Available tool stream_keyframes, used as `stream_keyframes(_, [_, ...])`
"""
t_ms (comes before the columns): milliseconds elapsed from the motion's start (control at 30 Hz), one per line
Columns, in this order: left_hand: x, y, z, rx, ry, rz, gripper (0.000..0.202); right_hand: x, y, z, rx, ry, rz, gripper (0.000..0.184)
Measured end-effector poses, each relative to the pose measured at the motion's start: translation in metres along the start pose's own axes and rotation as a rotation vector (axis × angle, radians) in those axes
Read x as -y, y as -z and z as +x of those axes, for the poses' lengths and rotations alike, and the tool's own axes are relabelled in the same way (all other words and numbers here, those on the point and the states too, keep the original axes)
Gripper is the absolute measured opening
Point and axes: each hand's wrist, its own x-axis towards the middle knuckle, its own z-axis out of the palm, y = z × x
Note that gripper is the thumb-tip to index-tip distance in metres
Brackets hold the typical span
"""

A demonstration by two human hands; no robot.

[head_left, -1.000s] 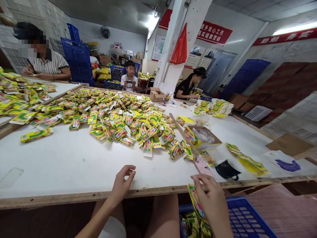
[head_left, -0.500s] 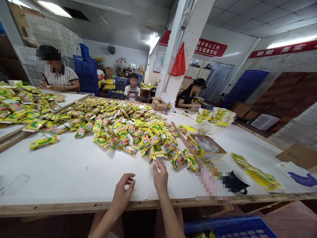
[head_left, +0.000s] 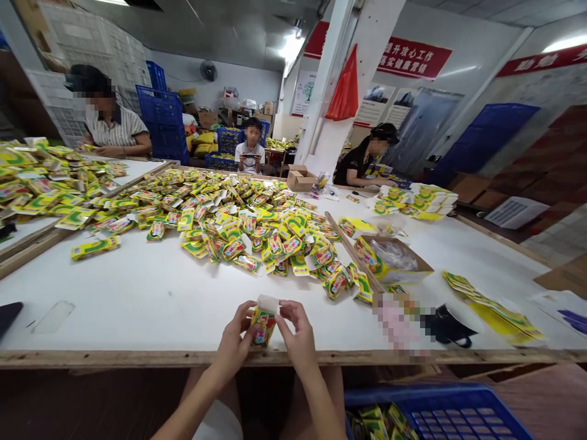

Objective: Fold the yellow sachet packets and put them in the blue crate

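Observation:
Both my hands hold one small yellow and green carton with a white open flap, just above the near edge of the white table. My left hand pinches its left side. My right hand grips its right side, fingers curled around it. A big heap of the same cartons lies spread over the table middle, an arm's reach beyond my hands.
A blue crate with finished cartons stands low at my right. An open cardboard box, a black object and flat yellow sheets lie on the right. Three people sit at the far side, with blue crates behind them.
My right hand came from the blue crate to the heap, took one carton and drew it back. My left hand closed on that carton too.

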Motion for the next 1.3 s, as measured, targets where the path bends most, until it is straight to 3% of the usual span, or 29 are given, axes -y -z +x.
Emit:
stream_keyframes(100, [-0.003, 0.001, 0.001, 0.044, 0.035, 0.008, 0.038, -0.012, -0.001, -0.007, 0.043, -0.068, 0.066, 0.021])
stream_keyframes(233, [-0.005, 0.004, 0.005, 0.029, 0.041, 0.038, 0.032, -0.011, -0.007, -0.002, 0.098, -0.09, 0.042, 0.016])
stream_keyframes(400, [-0.003, 0.009, 0.008, -0.053, -0.14, 0.218, 0.031, -0.001, -0.015, 0.009, 0.14, -0.028, -0.083, 0.015])
stream_keyframes(500, [-0.003, 0.011, 0.009, -0.106, -0.168, 0.249, 0.039, -0.002, -0.019, 0.007, 0.069, -0.013, -0.041, 0.013])
stream_keyframes(567, [-0.006, 0.012, 0.011, -0.104, -0.188, 0.267, 0.036, -0.005, -0.021, 0.004, 0.021, -0.021, 0.003, 0.022])
stream_keyframes(667, [-0.013, 0.015, 0.014, -0.056, -0.218, 0.284, 0.022, -0.006, -0.022, 0.001, 0.065, -0.003, -0.015, 0.017])
stream_keyframes(1067, [-0.016, 0.013, 0.02, -0.145, -0.002, 0.083, 0.022, 0.008, -0.023, 0.016, 0.138, -0.03, -0.134, 0.022])
stream_keyframes(1300, [-0.007, 0.022, 0.014, -0.057, -0.147, 0.159, 0.021, 0.001, -0.019, 0.005, 0.182, -0.052, -0.023, 0.015])
